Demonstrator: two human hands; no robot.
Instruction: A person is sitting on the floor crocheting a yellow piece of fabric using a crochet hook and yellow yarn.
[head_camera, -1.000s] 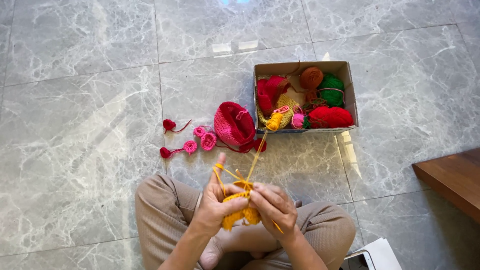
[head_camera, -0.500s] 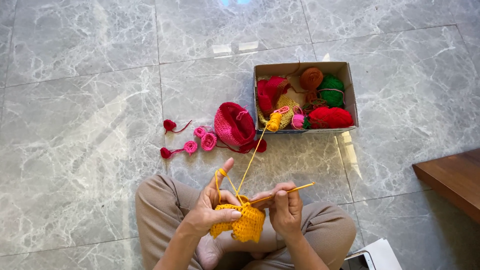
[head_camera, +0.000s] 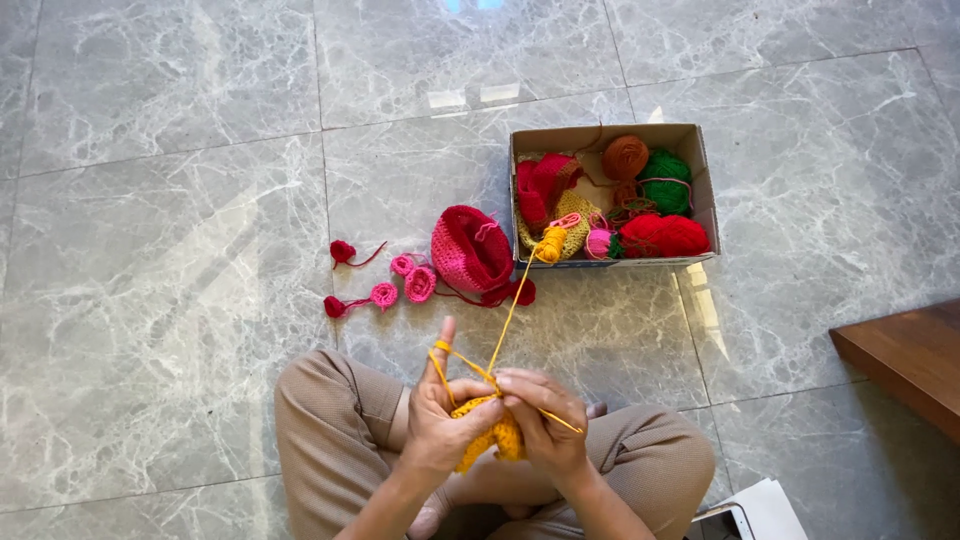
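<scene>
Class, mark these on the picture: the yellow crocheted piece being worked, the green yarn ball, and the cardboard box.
Yellow crocheted piece (head_camera: 488, 435), head view, lower edge between the hands.
Green yarn ball (head_camera: 667, 180), head view, its middle.
Cardboard box (head_camera: 600, 136), head view, far wall.

Grey marble floor tiles with pale veins and thin grout lines cover the room. Light glares off them at twelve o'clock, with a faint blue glint. A brown wooden ledge sits at four o'clock.
</scene>
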